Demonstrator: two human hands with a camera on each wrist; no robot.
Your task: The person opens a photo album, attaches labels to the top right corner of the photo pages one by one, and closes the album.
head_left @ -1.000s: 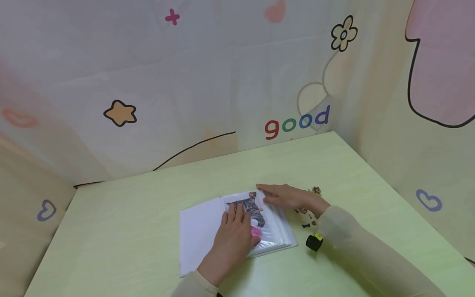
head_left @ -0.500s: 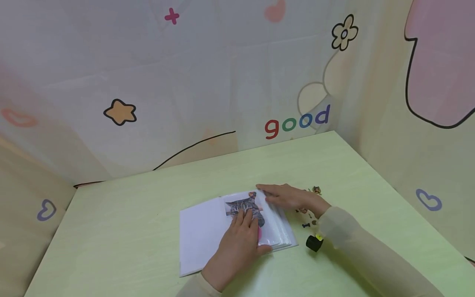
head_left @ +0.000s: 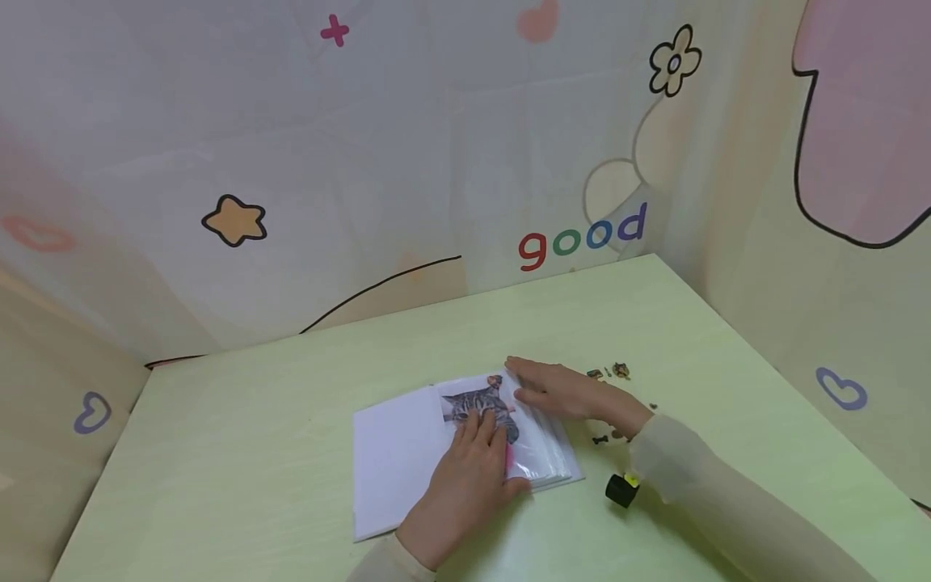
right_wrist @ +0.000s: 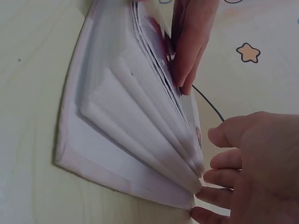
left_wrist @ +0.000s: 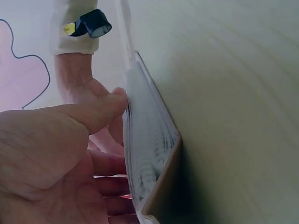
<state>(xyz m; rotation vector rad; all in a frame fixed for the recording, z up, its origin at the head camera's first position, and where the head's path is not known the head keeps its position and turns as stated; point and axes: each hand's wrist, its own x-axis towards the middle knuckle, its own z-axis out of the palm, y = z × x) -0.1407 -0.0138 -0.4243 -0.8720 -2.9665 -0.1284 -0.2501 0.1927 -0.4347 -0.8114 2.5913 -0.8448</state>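
An open photo album (head_left: 396, 461) with clear plastic sleeves lies on the table. A cat picture (head_left: 476, 400) shows through its top sleeve, with a pink patch partly hidden by fingers. My left hand (head_left: 465, 485) rests on that page, its fingers extended over the cat and its thumb at the near edge. At the far right corner of the album, my right hand (head_left: 563, 388) touches the page edges with its fingertips. In the right wrist view, the thick stack of sleeves (right_wrist: 140, 107) fans apart in layers over the back cover (right_wrist: 126, 172).
Small cutout pieces (head_left: 621, 370) lie to the right of the album, including a dark bone-shaped one (head_left: 600, 440); the right arm covers part of that area. A black device (head_left: 621, 490) sits at the right sleeve. Printed cloth walls (head_left: 364, 162) border the table.
My left hand has slid right and nearer along the page, uncovering more of the cat; its thumb now reaches the near edge. My right hand has shifted slightly, staying at the far corner.
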